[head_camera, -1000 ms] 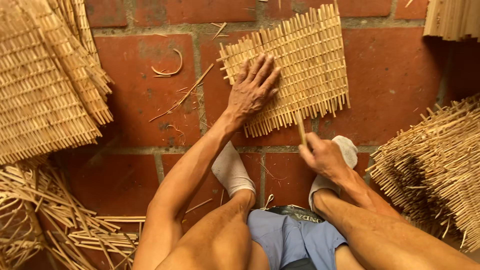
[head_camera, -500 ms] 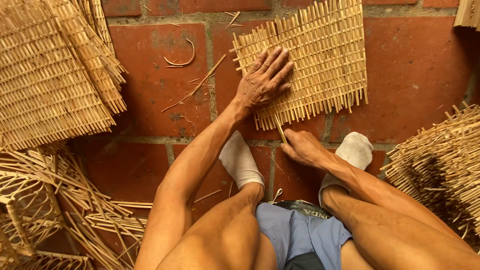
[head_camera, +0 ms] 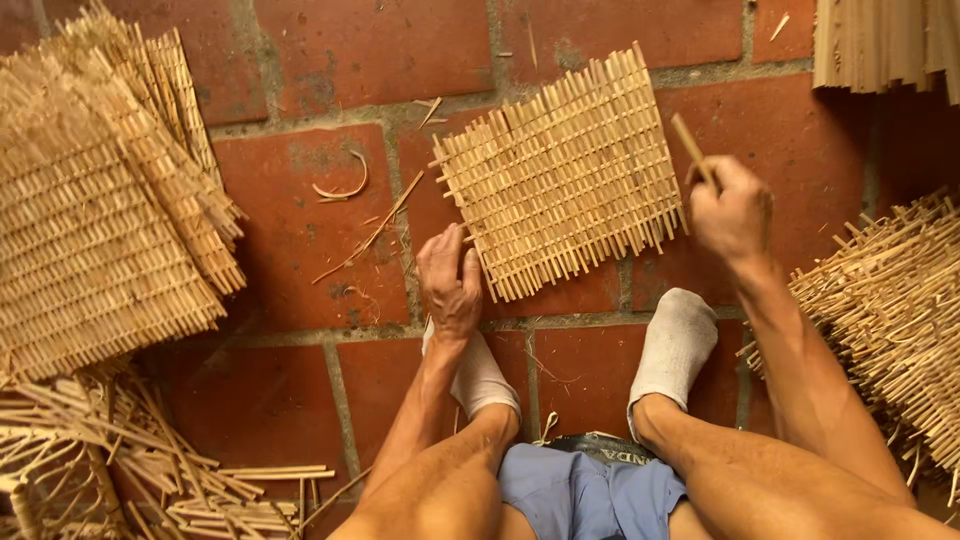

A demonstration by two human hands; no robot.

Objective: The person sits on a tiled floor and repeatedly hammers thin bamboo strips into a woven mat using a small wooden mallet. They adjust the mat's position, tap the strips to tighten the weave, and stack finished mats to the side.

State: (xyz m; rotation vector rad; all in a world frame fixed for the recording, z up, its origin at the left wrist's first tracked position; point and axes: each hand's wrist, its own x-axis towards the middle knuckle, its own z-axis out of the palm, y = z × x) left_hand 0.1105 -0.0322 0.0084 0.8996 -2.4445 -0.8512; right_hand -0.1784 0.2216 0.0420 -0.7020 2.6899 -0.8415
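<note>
A square woven bamboo mat (head_camera: pixel 565 175) lies flat on the red brick floor in front of my feet. My left hand (head_camera: pixel 450 283) rests at the mat's near left corner, fingers together, touching its edge. Just off the mat's right edge, my right hand (head_camera: pixel 731 211) is closed around a short wooden stick (head_camera: pixel 692 150) that points up and away. My two feet in white socks (head_camera: pixel 675 345) sit just below the mat.
A stack of finished woven mats (head_camera: pixel 105 220) fills the left side. Loose bamboo frames and sticks (head_camera: pixel 110 470) lie at the lower left. More bamboo lattice pieces (head_camera: pixel 895 310) pile at the right, and a bundle of sticks (head_camera: pixel 885 45) sits top right. Scraps (head_camera: pixel 375 225) litter the bricks.
My left hand slid off the top of the mat to its near left corner. My right hand rose from the mat's near edge to its right side, still holding the stick.
</note>
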